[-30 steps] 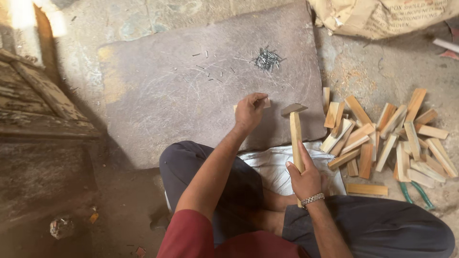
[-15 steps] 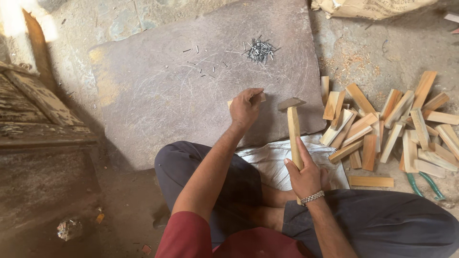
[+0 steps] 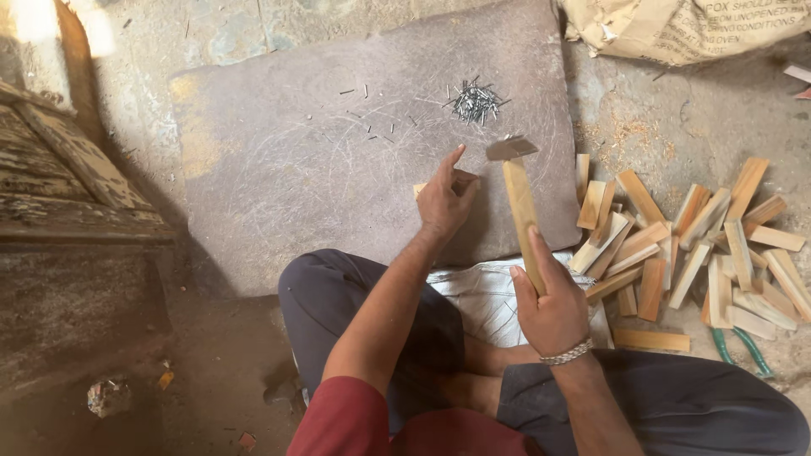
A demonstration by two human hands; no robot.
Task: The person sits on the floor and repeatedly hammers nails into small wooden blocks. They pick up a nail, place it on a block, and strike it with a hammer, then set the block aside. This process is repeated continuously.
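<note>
Hammer (image 3: 522, 211) in my right hand (image 3: 553, 308), fist closed around the lower end of its wooden handle, metal head raised ahead of my knuckles over the dark stone slab (image 3: 279, 169). My left hand (image 3: 446, 198) rests on the slab just left of the hammer head, index finger stretched forward, the other fingers curled onto a small wooden piece (image 3: 420, 189) that shows only at its edge. Loose nails (image 3: 475, 101) lie heaped beyond both hands. Cut wooden sticks (image 3: 701, 245) are piled to the right of my right hand, green-handled pliers (image 3: 739, 346) beside them.
</note>
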